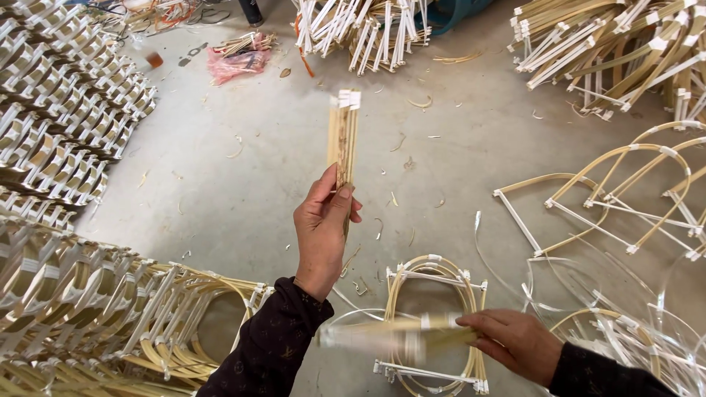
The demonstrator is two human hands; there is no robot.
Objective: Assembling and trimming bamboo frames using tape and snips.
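Fingers, left hand (323, 231): closed around the lower end of a slim bundle of bamboo strips (343, 136), held upright, its top bound in white tape.
Fingers, right hand (515, 342): pinched on a second bundle of taped strips (390, 337), held level and blurred by motion.
Beneath the hands: an oval bamboo frame (434, 323) with white-taped joints is laid on the concrete floor (250, 191).
Work done: finished frames are stacked in long rows at the left (66, 147) and heaped at the upper right (610, 51); arched frames (610, 198) are spread at the right.
Work left: judged ongoing, since loose strips are in both hands and offcuts are scattered about.
Packages: a crumpled pink plastic bag (235, 62) is seen at the top, left of centre; no labels or signs can be made out.
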